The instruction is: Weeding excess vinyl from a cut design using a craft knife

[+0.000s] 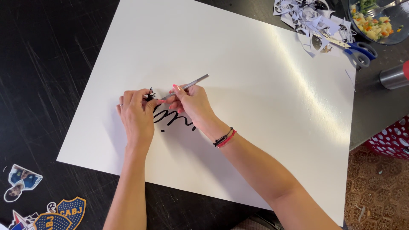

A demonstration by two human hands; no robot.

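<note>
Bowl [398, 36], far right corner of the dark table [51, 76]: holds a mixed chopped salad [371, 24] of yellow, orange and green pieces, with a metal utensil resting in it.

Heap of white paper scraps [304, 17], just left of the bowl; blue-handled scissors [355, 49] lie at its near edge.

Slim metal craft knife [187, 86]: over the left-centre of the white poster board [264, 106]. Long axis runs from near-left to far-right, tip pointing left toward a small black cutout [150, 94], handle end rising to the far right.

Right hand [192, 102]: closed around the knife in a pen grip, wrist with red and black bracelets [224, 138], forearm coming in from the near right.

Left hand [136, 113]: palm down, fingers curled, pinching the black cutout at the fingertips above black lettering [164, 117] on the board.

Stickers [42, 204]: near left corner of the table.
</note>
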